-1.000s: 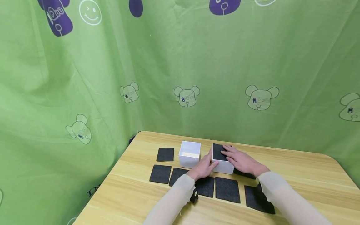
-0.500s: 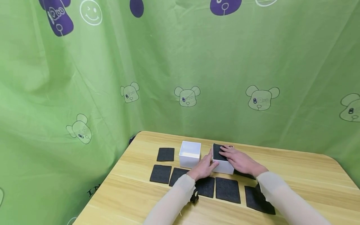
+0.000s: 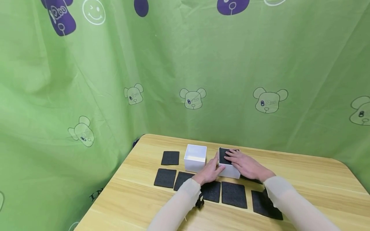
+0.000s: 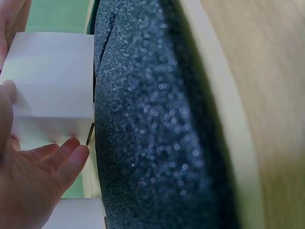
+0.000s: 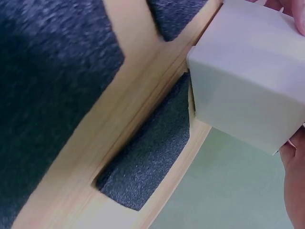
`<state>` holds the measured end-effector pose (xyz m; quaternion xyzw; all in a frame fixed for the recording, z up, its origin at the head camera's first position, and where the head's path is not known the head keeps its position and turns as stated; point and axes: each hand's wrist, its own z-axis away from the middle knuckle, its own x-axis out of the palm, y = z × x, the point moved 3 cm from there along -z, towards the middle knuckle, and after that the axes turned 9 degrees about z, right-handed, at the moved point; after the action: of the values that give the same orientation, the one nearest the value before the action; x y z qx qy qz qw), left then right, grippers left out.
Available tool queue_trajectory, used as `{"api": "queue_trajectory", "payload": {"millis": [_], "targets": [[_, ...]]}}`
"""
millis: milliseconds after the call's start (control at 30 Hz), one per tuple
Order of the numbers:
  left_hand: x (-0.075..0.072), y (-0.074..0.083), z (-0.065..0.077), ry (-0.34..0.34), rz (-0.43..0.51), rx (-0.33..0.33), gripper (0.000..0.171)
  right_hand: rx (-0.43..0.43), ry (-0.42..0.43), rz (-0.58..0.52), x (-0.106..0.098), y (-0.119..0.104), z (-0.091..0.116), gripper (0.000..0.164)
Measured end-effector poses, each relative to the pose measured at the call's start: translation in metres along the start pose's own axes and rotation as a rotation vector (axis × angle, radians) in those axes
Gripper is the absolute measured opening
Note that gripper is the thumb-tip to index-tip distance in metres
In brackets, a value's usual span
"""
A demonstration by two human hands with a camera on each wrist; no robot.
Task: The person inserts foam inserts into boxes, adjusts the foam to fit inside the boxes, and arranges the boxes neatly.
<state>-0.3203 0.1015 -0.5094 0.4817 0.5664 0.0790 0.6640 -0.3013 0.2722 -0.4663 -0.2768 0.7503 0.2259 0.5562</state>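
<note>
We see the black square (image 3: 223,156) at the mouth of the white box (image 3: 229,171): two o'clock from our left hand (image 3: 208,171), thumb spread, bracing the box; ten o'clock from our nearer right hand (image 3: 247,164), fingers splayed on it.

- Head view: bright, even light on the counter (image 3: 312,183) around the right fingers (image 3: 235,154); soft shading in the curtain (image 3: 225,57) behind them.
- Left wrist view: the white box (image 4: 52,76) greys beside the left fingers (image 4: 71,164); rightward, close foam (image 4: 143,109) blurs, speckled with glints.
- Right wrist view: hazy, softly focused.
</note>
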Motion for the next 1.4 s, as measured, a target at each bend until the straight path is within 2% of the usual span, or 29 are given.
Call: {"api": "queue_trajectory", "payload": {"millis": [200, 700, 1067, 1400], "targets": [[0.003, -0.002, -0.001, -0.008, -0.031, 0.018, 0.069, 0.061, -0.051, 0.043, 0.003, 0.0, 0.007, 0.042], [0.001, 0.001, -0.003, -0.001, -0.045, 0.054, 0.067, -0.012, -0.004, 0.12, 0.006, 0.0, 0.005, 0.043], [0.006, 0.001, -0.005, 0.002, -0.03, 0.035, 0.068, -0.084, 0.042, 0.177, 0.001, -0.001, 0.01, 0.043], [0.004, 0.002, -0.004, 0.024, -0.024, 0.049, 0.067, -0.059, 0.035, 0.156, 0.004, 0.005, 0.017, 0.044]]}}
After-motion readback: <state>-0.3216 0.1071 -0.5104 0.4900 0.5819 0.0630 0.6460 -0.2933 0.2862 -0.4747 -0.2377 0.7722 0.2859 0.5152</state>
